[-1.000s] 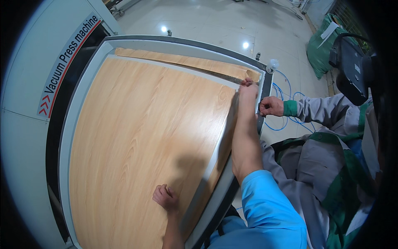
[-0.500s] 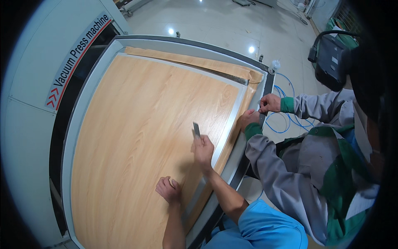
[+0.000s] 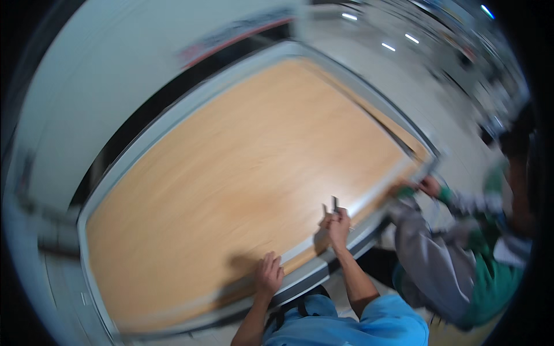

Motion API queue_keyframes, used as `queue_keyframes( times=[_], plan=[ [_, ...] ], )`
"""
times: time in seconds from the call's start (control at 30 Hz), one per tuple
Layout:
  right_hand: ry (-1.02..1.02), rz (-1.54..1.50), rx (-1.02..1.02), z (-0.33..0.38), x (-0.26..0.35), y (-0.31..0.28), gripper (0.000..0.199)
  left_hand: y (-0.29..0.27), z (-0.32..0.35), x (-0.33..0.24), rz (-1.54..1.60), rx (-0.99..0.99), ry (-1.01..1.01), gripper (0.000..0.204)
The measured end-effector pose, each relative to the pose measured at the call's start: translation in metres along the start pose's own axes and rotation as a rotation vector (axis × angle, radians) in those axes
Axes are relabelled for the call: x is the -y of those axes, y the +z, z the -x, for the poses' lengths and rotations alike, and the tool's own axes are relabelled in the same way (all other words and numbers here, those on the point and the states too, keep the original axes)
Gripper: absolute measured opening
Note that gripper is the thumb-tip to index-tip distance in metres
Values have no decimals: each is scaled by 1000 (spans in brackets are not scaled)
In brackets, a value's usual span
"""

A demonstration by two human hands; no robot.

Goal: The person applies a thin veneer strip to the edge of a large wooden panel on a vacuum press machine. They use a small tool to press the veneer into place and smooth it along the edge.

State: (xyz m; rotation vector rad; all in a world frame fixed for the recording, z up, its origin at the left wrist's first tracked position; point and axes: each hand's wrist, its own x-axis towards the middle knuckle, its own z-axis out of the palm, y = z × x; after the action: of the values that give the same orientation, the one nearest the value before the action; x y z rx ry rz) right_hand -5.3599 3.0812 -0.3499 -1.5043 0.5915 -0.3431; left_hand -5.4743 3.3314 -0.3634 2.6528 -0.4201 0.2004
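A wide wood-grain panel (image 3: 231,167) lies inside a shallow grey-rimmed tray (image 3: 314,267). My left hand (image 3: 269,274) is over the panel's near edge, fingers extended and holding nothing; I cannot tell whether they touch the surface. To its right, my right hand (image 3: 339,229) grips a short flat dark blade-like tool (image 3: 334,203), its end pointing up and away from me. The tool's exact kind is unclear, and the fingers hide its lower part. A shadow of hand and tool falls on the panel beside them.
At the right, a co-worker in a grey and green jacket (image 3: 435,262) has a hand (image 3: 429,186) by the tray's right corner. A tall pale machine housing (image 3: 133,75) stands behind the tray at the left. Pale shiny floor (image 3: 381,72) stretches beyond the far side.
The whole view has swung left and is blurred, so the tray appears turned. My left hand's fingers, curled before, are now straighter, near the panel's edge. My right hand still holds the tool.
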Motion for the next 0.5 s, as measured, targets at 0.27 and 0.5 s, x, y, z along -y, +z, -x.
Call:
queue_keyframes(
  times=[0.27, 0.5],
  plan=[
    [-140, 4, 699, 131, 30, 89, 18, -83, 225, 5, 128, -590, -791, 18],
    [-88, 91, 1122, 303, 14, 85, 19, -123, 380, -63, 175, -924, -1157, 18]
  ],
)
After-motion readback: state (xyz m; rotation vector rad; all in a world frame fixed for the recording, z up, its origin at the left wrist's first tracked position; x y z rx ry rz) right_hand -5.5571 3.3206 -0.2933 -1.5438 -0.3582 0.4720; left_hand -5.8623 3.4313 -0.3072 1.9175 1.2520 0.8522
